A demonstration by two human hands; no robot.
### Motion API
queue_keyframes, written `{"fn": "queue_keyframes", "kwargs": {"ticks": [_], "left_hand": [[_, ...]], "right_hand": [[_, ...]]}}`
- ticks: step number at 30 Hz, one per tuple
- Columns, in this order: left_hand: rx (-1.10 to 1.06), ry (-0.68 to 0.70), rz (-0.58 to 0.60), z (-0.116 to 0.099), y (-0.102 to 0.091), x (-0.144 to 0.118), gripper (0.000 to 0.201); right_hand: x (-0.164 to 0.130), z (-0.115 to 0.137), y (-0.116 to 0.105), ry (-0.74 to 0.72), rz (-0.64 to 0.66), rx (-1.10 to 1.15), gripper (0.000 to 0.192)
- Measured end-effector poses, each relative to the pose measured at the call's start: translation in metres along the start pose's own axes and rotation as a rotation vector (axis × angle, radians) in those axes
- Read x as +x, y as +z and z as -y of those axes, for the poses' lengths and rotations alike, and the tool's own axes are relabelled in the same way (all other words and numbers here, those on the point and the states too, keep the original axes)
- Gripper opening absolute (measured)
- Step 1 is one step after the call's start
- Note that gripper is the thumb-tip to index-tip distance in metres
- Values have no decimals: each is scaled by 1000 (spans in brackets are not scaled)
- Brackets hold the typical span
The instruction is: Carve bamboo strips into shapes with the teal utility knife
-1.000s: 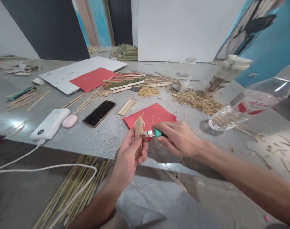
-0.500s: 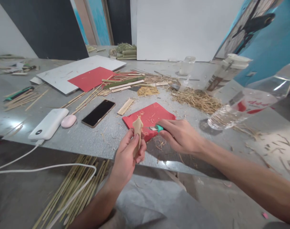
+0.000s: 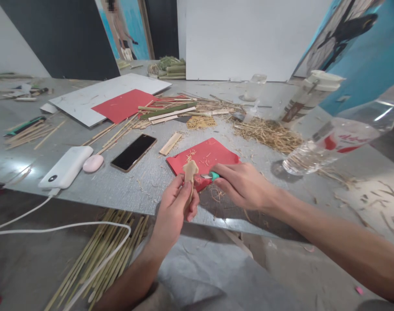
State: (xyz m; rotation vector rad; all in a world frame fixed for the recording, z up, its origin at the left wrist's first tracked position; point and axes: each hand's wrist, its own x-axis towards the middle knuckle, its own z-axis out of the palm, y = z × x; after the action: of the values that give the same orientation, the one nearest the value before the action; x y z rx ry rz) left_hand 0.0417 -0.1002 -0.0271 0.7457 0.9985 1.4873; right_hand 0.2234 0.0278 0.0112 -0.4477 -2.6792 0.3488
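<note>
the knife [image 3: 210, 176] has backed a little off the wood piece [image 3: 189, 172] compared with a second ago, when its blade sat right against the piece's side; now there is a small gap, so a cut looks finished or paused. the piece has also tilted slightly, head leaning toward 1 o'clock. the left hand [image 3: 176, 211] is closed around the piece's lower stem, holding it upright over the table [image 3: 125, 190] edge. the right hand [image 3: 244, 185] is closed on the knife's green handle, blade pointing toward 9 o'clock at the piece. the red sheet [image 3: 213, 153] lies just behind both, at 12 o'clock.
</note>
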Motion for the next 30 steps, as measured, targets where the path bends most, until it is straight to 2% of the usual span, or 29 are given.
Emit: {"fn": "queue_keyframes", "kwargs": {"ticks": [6, 10, 14, 19, 22, 26, 30], "left_hand": [[3, -2, -5, 2, 0, 0, 33], [0, 18, -3, 2, 1, 0, 35], [-8, 22, 8, 3, -1, -1, 40], [-20, -5, 45, 3, 0, 0, 36], [-91, -40, 79, -2, 1, 3, 31], [-201, -92, 127, -9, -3, 4, 18], [-273, -134, 148, -11, -7, 6, 16]], "right_hand": [[-1, 0, 1, 18, -1, 14, 34], [0, 3, 1, 87, 65, 76, 35], [3, 11, -6, 165, 150, 274, 43], [6, 11, -17, 267, 265, 590, 54], [6, 4, -18, 250, 196, 590, 54], [4, -6, -12, 98, -24, 323, 42], [2, -9, -5, -57, -83, 144, 29]]}}
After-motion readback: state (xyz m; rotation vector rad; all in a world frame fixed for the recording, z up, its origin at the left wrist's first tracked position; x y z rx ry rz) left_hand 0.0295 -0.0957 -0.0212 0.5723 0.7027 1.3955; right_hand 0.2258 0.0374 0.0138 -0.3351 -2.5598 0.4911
